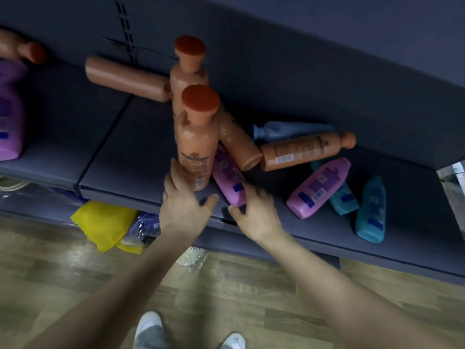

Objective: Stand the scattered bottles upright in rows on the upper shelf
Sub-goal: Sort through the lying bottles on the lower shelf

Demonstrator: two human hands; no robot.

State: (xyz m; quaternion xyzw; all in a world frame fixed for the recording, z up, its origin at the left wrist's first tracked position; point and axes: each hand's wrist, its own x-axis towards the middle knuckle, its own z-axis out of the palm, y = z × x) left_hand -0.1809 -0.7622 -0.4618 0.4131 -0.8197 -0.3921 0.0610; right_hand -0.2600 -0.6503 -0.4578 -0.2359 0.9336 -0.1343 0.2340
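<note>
Fingers (174,172) of my left hand (185,205), loosely open, steady the upright orange bottle (198,144) at mid-frame on the upper shelf (120,157), while my empty right hand (255,212) spreads toward the toppled purple bottle (229,176).

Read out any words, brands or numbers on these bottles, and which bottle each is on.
No text is readable.
Front upright orange bottle: logo and print, blurred.
Right lying orange bottle: label and barcode, blurred.
Right purple bottle: blue patches, unreadable.
Rightmost teal bottle: label too blurred.

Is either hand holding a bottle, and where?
Neither grips one. The left hand touches the front orange bottle near its base; the right hand is open.
</note>
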